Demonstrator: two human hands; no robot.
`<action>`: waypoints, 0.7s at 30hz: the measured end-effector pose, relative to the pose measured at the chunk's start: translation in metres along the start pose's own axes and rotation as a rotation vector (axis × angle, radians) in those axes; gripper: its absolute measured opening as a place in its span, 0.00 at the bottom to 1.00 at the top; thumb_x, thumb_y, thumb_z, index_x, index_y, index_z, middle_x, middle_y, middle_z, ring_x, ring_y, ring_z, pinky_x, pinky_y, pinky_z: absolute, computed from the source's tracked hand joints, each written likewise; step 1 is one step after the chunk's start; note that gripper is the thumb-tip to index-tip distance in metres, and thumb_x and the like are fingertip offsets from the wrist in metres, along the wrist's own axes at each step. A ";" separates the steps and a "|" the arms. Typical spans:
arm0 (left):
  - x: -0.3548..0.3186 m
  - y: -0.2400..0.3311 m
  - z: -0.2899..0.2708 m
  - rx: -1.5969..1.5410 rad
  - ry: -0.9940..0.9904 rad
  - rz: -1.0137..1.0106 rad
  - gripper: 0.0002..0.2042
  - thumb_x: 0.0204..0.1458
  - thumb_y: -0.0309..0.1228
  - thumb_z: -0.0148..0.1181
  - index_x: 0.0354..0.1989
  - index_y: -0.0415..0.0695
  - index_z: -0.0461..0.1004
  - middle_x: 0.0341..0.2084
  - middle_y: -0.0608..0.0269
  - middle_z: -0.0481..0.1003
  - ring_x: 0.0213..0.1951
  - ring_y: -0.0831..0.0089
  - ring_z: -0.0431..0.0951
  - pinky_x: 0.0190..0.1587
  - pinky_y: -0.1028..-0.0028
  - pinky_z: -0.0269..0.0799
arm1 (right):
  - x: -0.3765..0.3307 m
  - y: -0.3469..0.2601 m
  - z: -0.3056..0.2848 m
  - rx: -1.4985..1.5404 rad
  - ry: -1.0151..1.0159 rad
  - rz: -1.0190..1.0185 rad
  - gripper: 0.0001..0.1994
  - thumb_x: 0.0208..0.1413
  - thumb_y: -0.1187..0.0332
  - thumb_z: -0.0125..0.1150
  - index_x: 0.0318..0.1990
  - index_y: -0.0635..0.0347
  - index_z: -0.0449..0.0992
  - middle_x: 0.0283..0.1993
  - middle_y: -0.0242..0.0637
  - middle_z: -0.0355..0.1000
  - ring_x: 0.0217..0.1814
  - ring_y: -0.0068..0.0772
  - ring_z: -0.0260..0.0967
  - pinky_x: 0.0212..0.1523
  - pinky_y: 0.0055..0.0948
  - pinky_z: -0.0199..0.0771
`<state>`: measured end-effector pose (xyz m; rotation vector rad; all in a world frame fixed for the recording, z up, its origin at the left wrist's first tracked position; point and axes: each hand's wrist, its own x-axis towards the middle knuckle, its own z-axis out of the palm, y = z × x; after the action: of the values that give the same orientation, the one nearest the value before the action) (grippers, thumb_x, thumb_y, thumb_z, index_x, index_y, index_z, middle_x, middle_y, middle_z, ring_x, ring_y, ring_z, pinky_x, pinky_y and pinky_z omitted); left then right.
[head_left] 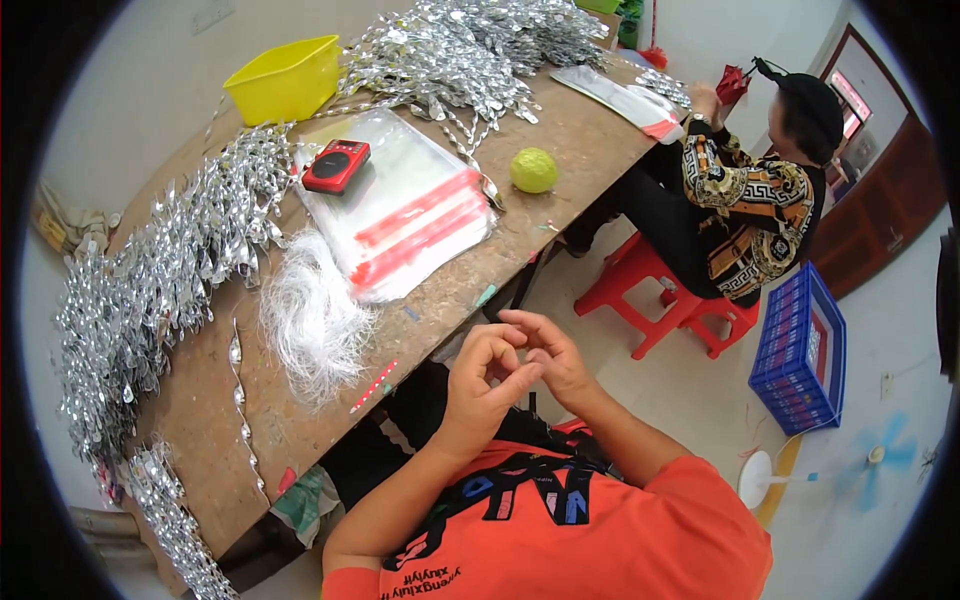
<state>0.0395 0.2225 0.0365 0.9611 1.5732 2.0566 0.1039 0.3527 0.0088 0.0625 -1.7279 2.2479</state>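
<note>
The left hand (pixel 487 378) and right hand (pixel 560 365) meet on the near side of the stack of clear bags (pixel 405 185), in front of the person's orange shirt (pixel 560 540). Thumbs and fingers are curled and the tips brought together; I cannot tell whether they pinch something as fine as a thread. Meeting there, close to the body, probably suits small fingertip work.

The bundle of white thread (pixel 315 318) sits at the near left of the stack, perhaps to be within easy reach: a loose, fluffy mass of thin, glossy fibres. Farther to the near left of the stack, a loose silver strand (pixel 241 400) lies stretched along the table (pixel 300 440), its small leaf-like pieces strung apart.

Left of the stack spreads a silver heap (pixel 165 290) of mirror-bright, pointed drops, one end draped over the table's edge, likely because the lengths are long. Another silver heap (pixel 470 55) lies beyond the stack. The bags are slick, flat film with broad red bands; the boxy red radio (pixel 337 166) rests on them and may also serve as a weight. A smooth-walled yellow tub (pixel 284 80) stands beyond the stack, to its left, and a lumpy, yellow-green ball (pixel 533 171) lies to its right
</note>
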 end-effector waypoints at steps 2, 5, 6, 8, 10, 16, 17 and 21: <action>0.000 -0.004 0.000 -0.099 -0.024 -0.068 0.07 0.47 0.23 0.59 0.25 0.40 0.66 0.37 0.66 0.67 0.31 0.85 0.66 0.35 0.84 0.63 | 0.004 -0.007 -0.014 -0.154 0.111 -0.002 0.18 0.57 0.60 0.53 0.50 0.61 0.65 0.46 0.36 0.68 0.47 0.25 0.65 0.49 0.25 0.64; 0.001 -0.024 -0.002 0.087 -0.096 -0.129 0.08 0.47 0.27 0.60 0.25 0.39 0.67 0.37 0.63 0.70 0.28 0.83 0.68 0.29 0.81 0.65 | 0.003 -0.003 -0.036 -0.214 0.260 -0.007 0.09 0.59 0.67 0.47 0.41 0.61 0.67 0.40 0.36 0.70 0.43 0.24 0.66 0.47 0.25 0.65; -0.002 -0.033 -0.003 0.085 -0.129 -0.208 0.07 0.49 0.28 0.58 0.27 0.39 0.68 0.39 0.61 0.70 0.31 0.82 0.70 0.30 0.81 0.66 | 0.004 -0.004 -0.039 -0.196 0.297 -0.026 0.07 0.59 0.69 0.44 0.38 0.62 0.67 0.40 0.36 0.70 0.43 0.24 0.66 0.48 0.27 0.65; -0.002 -0.048 -0.004 0.083 -0.164 -0.285 0.07 0.51 0.29 0.56 0.28 0.38 0.69 0.42 0.60 0.71 0.33 0.81 0.73 0.32 0.81 0.67 | 0.002 -0.003 -0.026 -0.252 0.325 -0.089 0.07 0.59 0.68 0.46 0.39 0.59 0.69 0.37 0.34 0.70 0.40 0.23 0.67 0.44 0.23 0.67; -0.001 -0.057 -0.007 0.117 -0.288 -0.602 0.10 0.55 0.33 0.50 0.40 0.40 0.70 0.48 0.57 0.68 0.45 0.75 0.73 0.42 0.78 0.69 | -0.002 -0.002 -0.005 -0.587 0.293 -0.090 0.07 0.56 0.67 0.50 0.39 0.57 0.71 0.40 0.36 0.71 0.43 0.28 0.68 0.48 0.29 0.66; -0.008 -0.063 0.000 -1.102 -0.089 -0.652 0.17 0.57 0.37 0.45 0.53 0.43 0.63 0.53 0.57 0.63 0.54 0.70 0.66 0.54 0.71 0.63 | 0.007 0.023 0.016 -1.047 -0.153 -0.543 0.16 0.51 0.60 0.52 0.46 0.54 0.73 0.49 0.36 0.69 0.54 0.39 0.64 0.60 0.48 0.51; -0.011 -0.061 0.001 -0.969 -0.035 -0.665 0.20 0.58 0.38 0.43 0.57 0.43 0.57 0.55 0.57 0.60 0.59 0.66 0.58 0.61 0.65 0.54 | 0.008 0.034 -0.002 -1.056 -0.072 -0.549 0.18 0.52 0.58 0.49 0.48 0.53 0.72 0.50 0.35 0.69 0.55 0.38 0.63 0.60 0.48 0.50; -0.002 -0.034 0.009 -0.757 -0.117 -0.718 0.19 0.59 0.40 0.42 0.53 0.40 0.62 0.51 0.57 0.65 0.54 0.68 0.66 0.53 0.70 0.63 | 0.002 0.047 -0.063 -1.072 0.083 -0.319 0.20 0.56 0.55 0.44 0.50 0.53 0.72 0.52 0.36 0.68 0.56 0.36 0.62 0.60 0.47 0.50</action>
<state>0.0440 0.2380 0.0049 0.1803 0.7666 1.7644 0.0991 0.4024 -0.0519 0.0038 -2.4076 0.8973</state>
